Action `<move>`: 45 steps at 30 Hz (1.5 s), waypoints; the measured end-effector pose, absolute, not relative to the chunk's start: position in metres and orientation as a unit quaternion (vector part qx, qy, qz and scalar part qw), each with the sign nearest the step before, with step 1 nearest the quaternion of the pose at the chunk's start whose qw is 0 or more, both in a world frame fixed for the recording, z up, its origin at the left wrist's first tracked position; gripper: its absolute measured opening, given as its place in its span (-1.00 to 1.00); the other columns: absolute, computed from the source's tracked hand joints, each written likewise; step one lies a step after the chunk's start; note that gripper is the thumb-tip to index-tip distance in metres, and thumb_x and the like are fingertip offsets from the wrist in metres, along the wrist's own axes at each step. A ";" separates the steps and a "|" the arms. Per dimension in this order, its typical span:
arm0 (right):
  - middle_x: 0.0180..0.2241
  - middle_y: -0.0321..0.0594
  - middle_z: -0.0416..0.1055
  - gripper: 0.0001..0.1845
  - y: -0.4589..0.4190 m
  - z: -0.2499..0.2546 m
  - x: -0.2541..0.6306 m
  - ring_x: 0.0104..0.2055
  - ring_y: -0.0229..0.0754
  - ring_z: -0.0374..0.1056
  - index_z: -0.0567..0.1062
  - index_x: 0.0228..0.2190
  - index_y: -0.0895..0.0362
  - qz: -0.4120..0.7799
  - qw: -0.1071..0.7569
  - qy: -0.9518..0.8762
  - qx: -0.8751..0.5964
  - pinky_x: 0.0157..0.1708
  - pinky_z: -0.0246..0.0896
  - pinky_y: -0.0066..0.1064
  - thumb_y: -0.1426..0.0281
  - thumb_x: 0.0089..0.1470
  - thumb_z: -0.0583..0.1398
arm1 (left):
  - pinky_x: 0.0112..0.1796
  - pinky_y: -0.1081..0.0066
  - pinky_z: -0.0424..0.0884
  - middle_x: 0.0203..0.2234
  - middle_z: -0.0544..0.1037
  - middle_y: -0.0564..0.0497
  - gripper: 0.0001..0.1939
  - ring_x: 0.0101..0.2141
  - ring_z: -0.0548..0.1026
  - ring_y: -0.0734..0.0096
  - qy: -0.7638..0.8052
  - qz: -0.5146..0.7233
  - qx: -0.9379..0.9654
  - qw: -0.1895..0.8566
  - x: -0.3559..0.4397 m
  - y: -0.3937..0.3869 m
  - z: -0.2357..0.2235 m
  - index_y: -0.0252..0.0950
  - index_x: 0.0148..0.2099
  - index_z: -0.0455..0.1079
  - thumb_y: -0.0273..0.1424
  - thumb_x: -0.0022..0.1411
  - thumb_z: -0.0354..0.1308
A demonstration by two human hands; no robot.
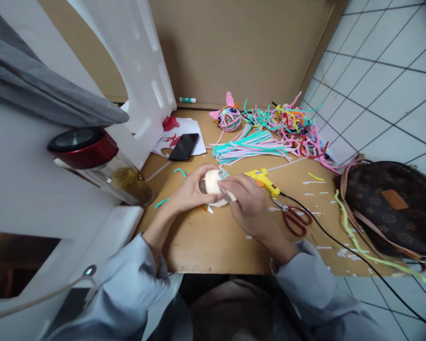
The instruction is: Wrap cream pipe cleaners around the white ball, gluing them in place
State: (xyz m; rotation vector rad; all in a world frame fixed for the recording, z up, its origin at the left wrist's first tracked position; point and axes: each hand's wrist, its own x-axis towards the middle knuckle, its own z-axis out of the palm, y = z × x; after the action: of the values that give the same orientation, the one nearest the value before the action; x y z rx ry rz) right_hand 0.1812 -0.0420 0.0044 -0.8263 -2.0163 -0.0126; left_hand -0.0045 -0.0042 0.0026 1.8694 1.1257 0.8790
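Note:
My left hand [195,189] is wrapped round a small rounded craft piece [212,182] covered in rows of white fuzzy strip, with some pale teal at its upper right. On the right side of that piece, my right hand [246,201] pinches a white fuzzy strip [230,195] whose end sticks out by the fingers. The far side of the piece is hidden. Just beyond my right hand lies a yellow glue gun [264,181]. Red-handled scissors [294,215] rest to the right of that hand.
Teal and pink pipe cleaners [250,147] lie in a bundle, with a tangled heap [294,123] behind. A finished-looking pink ball figure [229,117] sits nearby. A phone [183,147] lies on paper. A glass bottle [124,175] stands left, a brown handbag [397,208] right. A black cord [326,225] crosses the table.

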 end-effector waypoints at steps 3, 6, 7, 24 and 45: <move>-0.18 -0.17 0.55 -0.77 -0.042 -0.001 0.189 -0.09 -0.15 0.46 0.50 -0.15 0.06 0.028 0.505 -0.792 -0.343 -0.09 0.38 -0.25 0.50 0.26 0.09 | -0.11 0.29 0.46 -0.08 0.51 -0.06 -0.30 -0.11 0.49 0.18 0.443 0.350 0.727 0.391 -0.003 -0.005 0.003 -0.28 0.09 0.28 -0.21 -0.11 0.34; -0.16 -0.16 0.58 -0.79 -0.041 -0.004 0.191 -0.06 -0.14 0.48 0.49 -0.17 0.07 0.028 0.516 -0.789 -0.332 -0.06 0.38 -0.21 0.49 0.26 0.08 | -0.15 0.31 0.46 -0.12 0.50 -0.05 -0.30 -0.18 0.49 0.23 0.438 0.359 0.719 0.403 -0.003 -0.004 0.002 -0.30 0.08 0.27 -0.20 -0.11 0.34; -0.17 -0.15 0.59 -0.79 -0.040 -0.004 0.191 -0.07 -0.14 0.49 0.49 -0.18 0.07 0.023 0.512 -0.793 -0.328 -0.07 0.38 -0.21 0.50 0.27 0.07 | -0.16 0.32 0.46 -0.13 0.50 -0.04 -0.31 -0.19 0.49 0.24 0.437 0.359 0.719 0.403 -0.003 -0.004 0.001 -0.30 0.08 0.27 -0.20 -0.10 0.34; -0.16 -0.11 0.57 -0.73 -0.039 -0.010 0.193 -0.09 -0.10 0.44 0.48 -0.21 0.10 0.012 0.432 -0.834 -0.344 -0.09 0.26 -0.22 0.55 0.21 0.02 | -0.14 0.33 0.44 -0.13 0.50 -0.02 -0.30 -0.15 0.47 0.20 0.456 0.333 0.744 0.358 -0.006 -0.002 0.003 -0.28 0.11 0.27 -0.16 -0.08 0.33; -0.15 -0.14 0.58 -0.75 -0.039 -0.007 0.192 -0.05 -0.10 0.43 0.49 -0.22 0.10 0.010 0.421 -0.842 -0.337 -0.01 0.25 -0.20 0.54 0.22 0.03 | -0.07 0.27 0.46 -0.01 0.50 -0.07 -0.27 -0.03 0.48 0.10 0.459 0.326 0.747 0.355 -0.006 -0.004 -0.001 -0.26 0.15 0.26 -0.19 -0.07 0.36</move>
State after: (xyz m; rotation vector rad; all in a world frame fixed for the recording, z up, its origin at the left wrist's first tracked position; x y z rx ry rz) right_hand 0.1916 -0.0389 -0.0074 -0.8452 -2.1083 0.0255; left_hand -0.0063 -0.0036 -0.0006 1.9296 1.1857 0.8437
